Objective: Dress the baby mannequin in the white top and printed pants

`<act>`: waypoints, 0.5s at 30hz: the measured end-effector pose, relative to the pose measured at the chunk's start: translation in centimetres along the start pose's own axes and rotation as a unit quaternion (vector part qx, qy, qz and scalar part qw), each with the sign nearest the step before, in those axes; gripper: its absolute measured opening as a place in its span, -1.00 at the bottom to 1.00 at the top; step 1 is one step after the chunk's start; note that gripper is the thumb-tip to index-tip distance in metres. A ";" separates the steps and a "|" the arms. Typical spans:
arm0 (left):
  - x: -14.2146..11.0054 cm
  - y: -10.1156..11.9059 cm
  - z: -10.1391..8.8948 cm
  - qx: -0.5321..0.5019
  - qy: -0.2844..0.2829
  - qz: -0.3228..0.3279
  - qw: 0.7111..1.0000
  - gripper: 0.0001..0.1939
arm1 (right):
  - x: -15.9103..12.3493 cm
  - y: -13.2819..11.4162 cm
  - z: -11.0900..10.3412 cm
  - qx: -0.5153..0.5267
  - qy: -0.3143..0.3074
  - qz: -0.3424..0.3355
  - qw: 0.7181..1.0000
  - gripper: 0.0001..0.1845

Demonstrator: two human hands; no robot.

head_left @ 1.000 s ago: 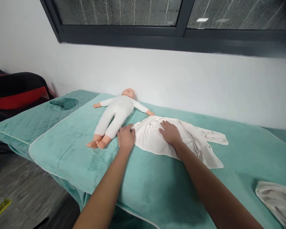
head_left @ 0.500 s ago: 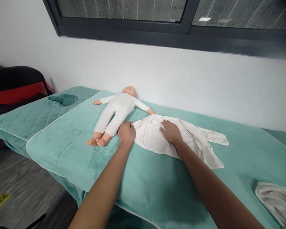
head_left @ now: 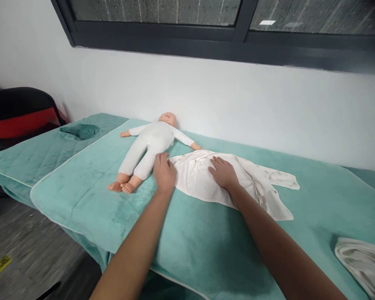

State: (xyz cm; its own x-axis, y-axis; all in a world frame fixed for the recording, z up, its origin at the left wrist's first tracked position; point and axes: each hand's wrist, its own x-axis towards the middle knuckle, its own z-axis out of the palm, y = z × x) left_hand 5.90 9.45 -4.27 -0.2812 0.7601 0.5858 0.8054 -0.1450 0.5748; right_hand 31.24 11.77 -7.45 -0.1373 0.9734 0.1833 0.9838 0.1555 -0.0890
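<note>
Left hand (head_left: pixel 164 173) creeps up-frame at shirt (head_left: pixel 190 179) edge, grip half-curled, hold unclear; right hand (head_left: pixel 224 173) flat atop, splayed.

Wht garment (head_left: pixel 192 181) w/ printed slv (head_left: pixel 283 179) extended, lying flat, a bit wrinkled, on teal cover (head_left: pixel 200 237).

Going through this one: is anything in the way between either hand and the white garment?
Nothing visible. The right hand lies on the white garment, and the left hand is right at its left edge. The doll lies beside them, not between.
</note>
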 end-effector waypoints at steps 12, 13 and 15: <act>-1.4 0.7 -0.7 0.195 -0.090 -0.011 0.977 -0.69 | -0.1 -0.2 -0.2 -0.015 -0.003 -0.003 1.000 -0.45; -1.4 0.6 -0.7 0.189 -0.099 -0.013 0.977 -0.69 | -0.1 -0.2 -0.2 -0.016 -0.003 -0.005 1.000 -0.46; -1.1 0.3 -0.8 0.156 -0.121 -0.025 0.980 -0.71 | -0.1 -0.2 -0.2 -0.021 -0.001 -0.012 1.000 -0.46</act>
State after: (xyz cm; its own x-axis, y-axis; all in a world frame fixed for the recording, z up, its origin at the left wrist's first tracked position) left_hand 6.07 8.08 -4.31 -0.2232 0.8950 0.3861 0.9245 0.0689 0.3749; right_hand 31.09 11.57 -7.27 -0.1606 0.9698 0.1836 0.9842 0.1713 -0.0442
